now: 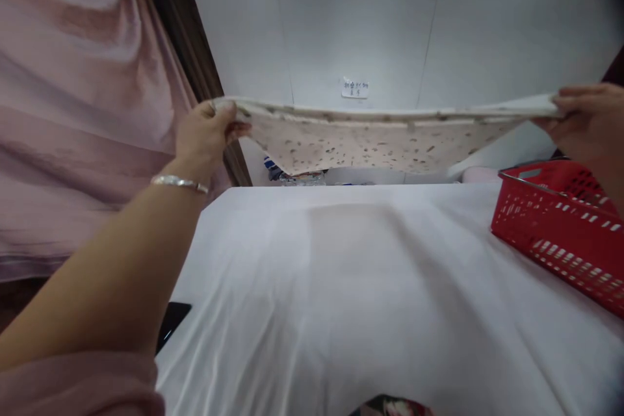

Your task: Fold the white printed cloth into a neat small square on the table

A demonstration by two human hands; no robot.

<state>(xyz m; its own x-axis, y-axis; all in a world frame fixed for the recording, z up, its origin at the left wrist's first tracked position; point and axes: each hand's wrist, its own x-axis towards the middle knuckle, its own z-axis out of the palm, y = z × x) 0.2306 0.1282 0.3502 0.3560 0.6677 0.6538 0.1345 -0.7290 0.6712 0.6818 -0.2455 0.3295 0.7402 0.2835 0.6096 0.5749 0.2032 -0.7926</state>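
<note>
A pale cloth with small dark printed spots [361, 143] is stretched in the air between my two hands, above the far edge of the white-covered table [351, 286]. My left hand [207, 133], with a silver bracelet at the wrist, pinches its left end. At the far right, my right hand [587, 114] grips the other end; part of that hand runs out of view. The cloth's upper edge is nearly straight, and its lower part billows away from me. Whether it is a garment or a plain sheet of fabric cannot be made out.
A red plastic basket [560, 227] stands on the table's right side. Pink curtains [88, 110] hang at the left. A white wall with a small written label [355, 88] rises behind. A dark flat object [173, 324] lies at the left edge, and patterned fabric [390, 406] shows at the bottom.
</note>
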